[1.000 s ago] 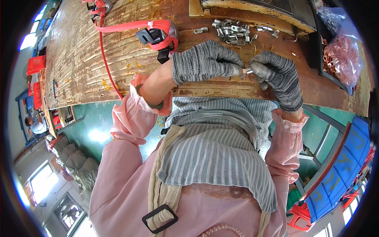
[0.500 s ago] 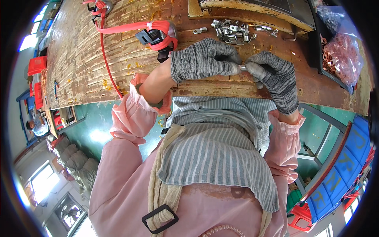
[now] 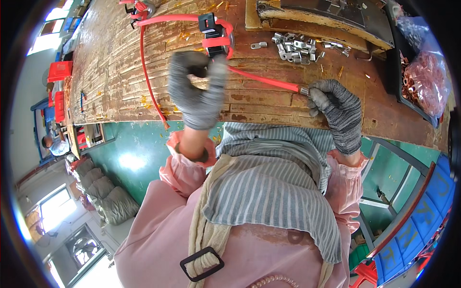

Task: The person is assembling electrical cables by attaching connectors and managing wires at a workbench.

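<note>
Pinching the silver lug (image 3: 304, 91) is the gloved right hand (image 3: 337, 109).

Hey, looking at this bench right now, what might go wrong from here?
The metal piece might slip off the red cable if the right hand loosens its pinch; I can't tell how firmly it's attached. The thin red cord hangs past the near edge of the bench, so the left sleeve might snag it.
</note>
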{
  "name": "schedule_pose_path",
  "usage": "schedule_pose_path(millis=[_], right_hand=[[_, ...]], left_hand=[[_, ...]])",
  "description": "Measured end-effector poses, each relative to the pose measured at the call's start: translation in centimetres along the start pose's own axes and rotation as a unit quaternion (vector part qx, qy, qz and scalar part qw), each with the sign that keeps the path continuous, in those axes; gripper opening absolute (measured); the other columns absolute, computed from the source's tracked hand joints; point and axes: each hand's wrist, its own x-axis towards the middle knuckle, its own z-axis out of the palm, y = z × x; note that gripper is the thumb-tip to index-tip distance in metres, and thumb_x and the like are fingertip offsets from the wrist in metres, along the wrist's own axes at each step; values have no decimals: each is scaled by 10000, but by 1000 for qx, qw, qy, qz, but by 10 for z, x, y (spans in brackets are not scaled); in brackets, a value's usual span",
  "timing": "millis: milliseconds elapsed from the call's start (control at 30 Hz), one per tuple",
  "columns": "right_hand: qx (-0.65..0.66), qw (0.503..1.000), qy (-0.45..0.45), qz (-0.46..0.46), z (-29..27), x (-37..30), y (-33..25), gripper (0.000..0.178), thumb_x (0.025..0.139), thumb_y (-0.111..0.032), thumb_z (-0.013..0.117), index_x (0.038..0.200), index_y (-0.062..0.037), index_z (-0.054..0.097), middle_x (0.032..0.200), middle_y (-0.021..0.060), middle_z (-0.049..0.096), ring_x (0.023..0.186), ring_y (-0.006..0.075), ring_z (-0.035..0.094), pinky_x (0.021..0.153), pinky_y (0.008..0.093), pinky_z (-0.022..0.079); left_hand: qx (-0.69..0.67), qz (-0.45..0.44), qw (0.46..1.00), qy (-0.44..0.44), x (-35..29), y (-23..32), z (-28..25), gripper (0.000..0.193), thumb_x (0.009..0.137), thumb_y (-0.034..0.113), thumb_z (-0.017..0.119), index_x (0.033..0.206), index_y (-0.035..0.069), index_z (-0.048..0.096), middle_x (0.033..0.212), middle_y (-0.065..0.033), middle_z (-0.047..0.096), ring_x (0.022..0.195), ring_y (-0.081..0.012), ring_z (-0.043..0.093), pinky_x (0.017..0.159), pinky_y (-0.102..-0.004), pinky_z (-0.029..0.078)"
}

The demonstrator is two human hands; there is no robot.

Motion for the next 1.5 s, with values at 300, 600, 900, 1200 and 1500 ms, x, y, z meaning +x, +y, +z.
schedule_pose_path(millis=[300, 600, 900, 1200, 1500], right_hand=[[49, 998, -6, -49, 5, 2, 8, 124, 833, -89, 606, 906, 10, 598, 684, 44, 578, 590, 87, 530, 550, 216, 449], [73, 997, -5, -29, -4, -8, 13, 106, 837, -80, 595, 902, 3, 595, 681, 42, 580, 592, 87, 537, 540, 213, 448], [105, 979, 3, -175, -20, 16, -51, 160, 814, -104, 626, 921, 13, 606, 711, 47, 598, 582, 96, 531, 552, 223, 439], [87, 981, -36, -168, -38, 50, -65, 209, 822, -153, 623, 954, 9, 620, 769, 74, 626, 634, 111, 588, 570, 218, 479], [82, 983, -38, -160, -53, 54, -95, 219, 829, -144, 615, 990, 4, 608, 820, 83, 628, 683, 133, 614, 593, 221, 508]], left_hand=[[-56, -345, 891, -289, 51, -53, -9, 443, 690, 337, 760, 967, 34, 592, 840, -36, 614, 757, -110, 578, 657, -257, 477], [-285, -335, 890, -118, 22, -30, -11, 420, 695, 141, 743, 1055, 33, 556, 930, -69, 610, 810, -160, 596, 688, -299, 504], [-496, -102, 861, -41, 52, 9, 10, 616, 779, 271, 664, 1288, 97, 364, 1244, -80, 468, 1111, -275, 479, 953, -473, 368], [-483, -56, 874, 9, 74, 14, 35, 529, 799, 192, 650, 1254, 94, 397, 1199, -98, 498, 1086, -239, 500, 869, -371, 462], [-554, -51, 831, 2, 77, 4, 51, 495, 831, 217, 604, 1258, 78, 395, 1221, -103, 494, 1136, -261, 464, 976, -447, 371]])
